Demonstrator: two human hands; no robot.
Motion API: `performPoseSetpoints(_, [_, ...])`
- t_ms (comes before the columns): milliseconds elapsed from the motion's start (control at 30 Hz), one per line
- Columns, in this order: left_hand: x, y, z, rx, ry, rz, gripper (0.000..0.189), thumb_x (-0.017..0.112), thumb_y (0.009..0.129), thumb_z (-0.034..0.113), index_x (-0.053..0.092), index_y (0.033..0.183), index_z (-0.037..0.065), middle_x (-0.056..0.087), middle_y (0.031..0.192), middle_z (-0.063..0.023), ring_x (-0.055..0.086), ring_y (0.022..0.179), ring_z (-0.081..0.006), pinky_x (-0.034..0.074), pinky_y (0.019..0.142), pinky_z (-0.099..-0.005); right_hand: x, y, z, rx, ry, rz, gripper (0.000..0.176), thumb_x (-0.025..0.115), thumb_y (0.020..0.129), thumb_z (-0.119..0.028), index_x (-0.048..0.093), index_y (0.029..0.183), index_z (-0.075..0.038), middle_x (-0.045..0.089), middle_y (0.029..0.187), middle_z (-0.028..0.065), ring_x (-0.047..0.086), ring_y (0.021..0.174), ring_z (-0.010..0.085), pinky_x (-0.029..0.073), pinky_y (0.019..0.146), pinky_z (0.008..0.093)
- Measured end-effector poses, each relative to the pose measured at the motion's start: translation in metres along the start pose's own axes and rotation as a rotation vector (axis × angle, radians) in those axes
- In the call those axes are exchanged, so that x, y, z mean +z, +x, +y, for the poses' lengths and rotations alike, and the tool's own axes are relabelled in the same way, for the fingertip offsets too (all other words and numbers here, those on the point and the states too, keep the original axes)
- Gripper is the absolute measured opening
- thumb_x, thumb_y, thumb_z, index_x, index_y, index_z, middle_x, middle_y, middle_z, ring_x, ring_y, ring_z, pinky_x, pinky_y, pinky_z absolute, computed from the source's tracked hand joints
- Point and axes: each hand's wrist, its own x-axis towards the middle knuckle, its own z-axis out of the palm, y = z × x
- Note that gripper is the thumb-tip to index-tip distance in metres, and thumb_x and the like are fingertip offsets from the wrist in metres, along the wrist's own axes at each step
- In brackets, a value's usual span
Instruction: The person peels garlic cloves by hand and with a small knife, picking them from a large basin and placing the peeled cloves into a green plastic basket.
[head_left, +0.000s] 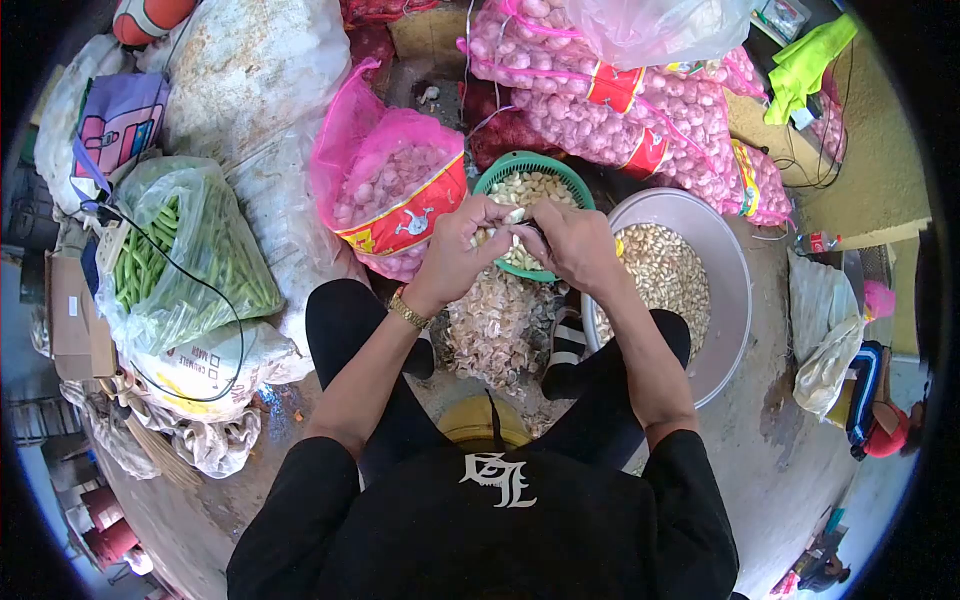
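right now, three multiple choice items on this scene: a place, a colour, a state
1. The green basket lies: A inside the metal bowl; B left of it; C right of it.
2. The mesh bag beside the basket is: A pink; B blue; C black.
3. The left hand and right hand are: A apart; B in the bowl; C together on a garlic clove.
1 B, its rim shows left of the bowl; 2 A, pink netting; 3 C, fingers meet over the basket.

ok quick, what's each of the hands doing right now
left hand: closed, holding a garlic clove
right hand: closed, fingertips pinching the same clove
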Motion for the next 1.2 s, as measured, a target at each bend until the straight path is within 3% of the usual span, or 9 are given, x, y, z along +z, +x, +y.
performPoseSetpoints(100, [-0.006,0.002,0.012,-0.123,-0.14,-0.078,0.025,0.062,0.09,0.013,0.062,0.11,-0.002,0.064,0.089,-0.0035,0.061,0.076,-0.01,0.05,0.07,-0.0243,-0.006,0.0,0.003,-0.085,0.037,-0.001,0.026,0.068,0.085,-0.026,0.054,0.092,-0.006,0.058,0.07,0.013,0.061,0.062,0.0319,0.046,0.052,0.0408])
performPoseSetpoints(167, [-0.016,0.004,0.019,-0.355,-0.434,-0.278,0.023,0.061,0.092,0.015,0.062,0.109,-0.001,0.063,0.086,-0.0038,0.058,0.067,-0.0073,0.047,0.059,-0.0212,-0.008,0.001,0.003,-0.096,0.076,-0.023,0.029,0.068,0.086,-0.029,0.053,0.091,-0.005,0.06,0.072,0.0137,0.062,0.064,0.0314,0.047,0.053,0.0409])
performPoseSetpoints(367, [-0.022,0.008,0.012,-0.376,-0.548,-0.273,0.024,0.06,0.094,0.019,0.059,0.111,0.002,0.061,0.075,-0.0028,0.052,0.054,-0.0058,0.04,0.046,-0.0201,-0.015,0.002,0.006,-0.13,0.119,-0.059,0.028,0.067,0.086,-0.03,0.055,0.09,-0.006,0.059,0.069,0.0126,0.062,0.063,0.0326,0.047,0.053,0.0414])
performPoseSetpoints(600, [-0.015,0.01,0.007,-0.479,-0.487,-0.352,0.022,0.063,0.093,0.024,0.06,0.1,0.004,0.057,0.068,-0.0003,0.051,0.05,-0.0063,0.04,0.044,-0.021,-0.018,0.001,0.004,-0.156,0.025,-0.173,0.03,0.065,0.087,-0.037,0.056,0.09,-0.008,0.062,0.07,0.0122,0.063,0.064,0.0326,0.048,0.054,0.0417])
performPoseSetpoints(667, [-0.014,0.011,0.011,-0.616,-0.655,-0.325,0.019,0.062,0.095,0.024,0.059,0.096,0.005,0.056,0.067,0.0002,0.05,0.049,-0.0067,0.039,0.043,-0.0204,-0.018,0.002,0.003,-0.159,0.008,-0.17,0.031,0.065,0.087,-0.037,0.056,0.091,-0.008,0.062,0.07,0.0118,0.063,0.064,0.0324,0.049,0.054,0.0417])
performPoseSetpoints(800, [-0.013,0.01,-0.004,-0.607,-0.662,-0.279,0.019,0.06,0.096,0.024,0.058,0.095,0.005,0.059,0.071,-0.002,0.051,0.052,-0.0067,0.037,0.042,-0.0192,-0.014,-0.002,0.004,-0.177,-0.04,-0.173,0.03,0.065,0.086,-0.036,0.055,0.088,-0.008,0.06,0.07,0.0104,0.063,0.065,0.0312,0.048,0.054,0.0408])
performPoseSetpoints(867, [-0.013,0.011,-0.013,-0.552,-0.681,-0.078,0.02,0.059,0.097,0.024,0.058,0.098,0.004,0.062,0.077,-0.0047,0.052,0.054,-0.0065,0.036,0.041,-0.0179,-0.012,-0.004,0.002,-0.181,-0.032,-0.182,0.03,0.068,0.085,-0.034,0.053,0.085,-0.008,0.058,0.07,0.0099,0.062,0.065,0.0304,0.047,0.053,0.0404])
performPoseSetpoints(967, [-0.022,0.013,-0.002,-0.562,-0.735,-0.035,0.023,0.058,0.097,0.027,0.057,0.1,0.004,0.062,0.083,-0.0031,0.05,0.055,-0.0041,0.032,0.039,-0.0164,-0.01,-0.008,-0.003,-0.214,0.022,-0.216,0.03,0.063,0.088,-0.039,0.055,0.088,-0.01,0.061,0.072,0.0093,0.064,0.066,0.0305,0.05,0.054,0.0414])
performPoseSetpoints(1200, [-0.027,0.009,-0.007,-0.576,-1.085,-0.116,0.025,0.055,0.098,0.028,0.057,0.102,0.004,0.062,0.089,-0.0048,0.051,0.055,-0.0054,0.037,0.039,-0.0149,0.001,-0.016,-0.015,-0.118,0.146,-0.372,0.024,0.07,0.082,-0.026,0.057,0.094,-0.011,0.06,0.075,0.0076,0.063,0.069,0.0315,0.048,0.056,0.042])
